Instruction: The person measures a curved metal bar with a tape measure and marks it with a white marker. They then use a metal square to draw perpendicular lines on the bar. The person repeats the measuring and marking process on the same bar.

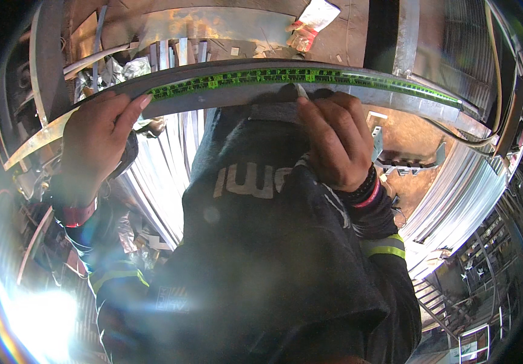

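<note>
A grey metal bar (pixel 225 97) lies crosswise before me, bowed by the lens. Along its upper face runs the green blade of a tape measure (pixel 237 79), stretching to near the bar's right end. My left hand (pixel 94 142) is closed at the blade's left end, thumb pressed on it; a dark rounded shape, apparently the tape case, shows partly under the palm. With fingers pinched, my right hand (pixel 340 139) holds a small pale piece of marking chalk (pixel 301 91), its tip at the blade's lower edge near the bar's middle.
Beyond the bar, a white and red work glove (pixel 313 24) lies on the brown floor, near a flat metal sheet (pixel 219 30). Long bright metal profiles are stacked below left (pixel 164 164) and at right (pixel 462 194). A metal bracket (pixel 410 164) and a cable (pixel 462 141) are near the bar's right end.
</note>
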The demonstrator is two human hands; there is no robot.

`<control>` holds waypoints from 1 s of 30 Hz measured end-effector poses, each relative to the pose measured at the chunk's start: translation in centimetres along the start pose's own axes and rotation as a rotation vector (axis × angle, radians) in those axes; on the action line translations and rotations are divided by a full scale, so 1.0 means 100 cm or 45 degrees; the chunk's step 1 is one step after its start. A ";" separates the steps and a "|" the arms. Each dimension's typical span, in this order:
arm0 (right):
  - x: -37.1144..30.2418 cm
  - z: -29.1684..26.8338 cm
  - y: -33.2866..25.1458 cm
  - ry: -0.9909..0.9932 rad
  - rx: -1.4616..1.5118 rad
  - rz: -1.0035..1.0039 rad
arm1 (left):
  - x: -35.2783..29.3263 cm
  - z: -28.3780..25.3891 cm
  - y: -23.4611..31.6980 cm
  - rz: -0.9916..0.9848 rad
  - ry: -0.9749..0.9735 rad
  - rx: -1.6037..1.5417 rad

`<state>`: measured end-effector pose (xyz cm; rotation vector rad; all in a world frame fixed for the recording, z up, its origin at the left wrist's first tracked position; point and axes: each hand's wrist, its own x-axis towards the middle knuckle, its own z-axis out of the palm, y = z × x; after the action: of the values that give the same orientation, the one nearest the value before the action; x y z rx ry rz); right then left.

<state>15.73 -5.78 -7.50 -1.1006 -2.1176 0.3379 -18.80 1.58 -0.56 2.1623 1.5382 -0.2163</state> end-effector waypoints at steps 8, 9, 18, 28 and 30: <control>0.001 -0.002 -0.003 -0.032 0.001 0.025 | 0.001 0.000 0.000 0.034 0.035 -0.074; 0.001 -0.002 -0.003 -0.038 -0.001 0.026 | 0.001 0.000 -0.001 0.027 0.014 -0.064; 0.027 -0.031 -0.015 -0.129 0.128 0.091 | 0.002 -0.001 0.000 0.039 0.013 -0.072; 0.004 -0.008 0.000 0.011 0.057 0.044 | 0.002 -0.002 -0.002 0.011 -0.028 -0.080; 0.003 -0.007 0.001 -0.018 0.036 0.043 | 0.003 -0.002 -0.001 0.000 -0.029 -0.109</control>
<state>16.22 -5.54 -6.90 -1.1216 -2.1026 0.3916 -18.86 1.91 -0.55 2.0868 1.5072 -0.1714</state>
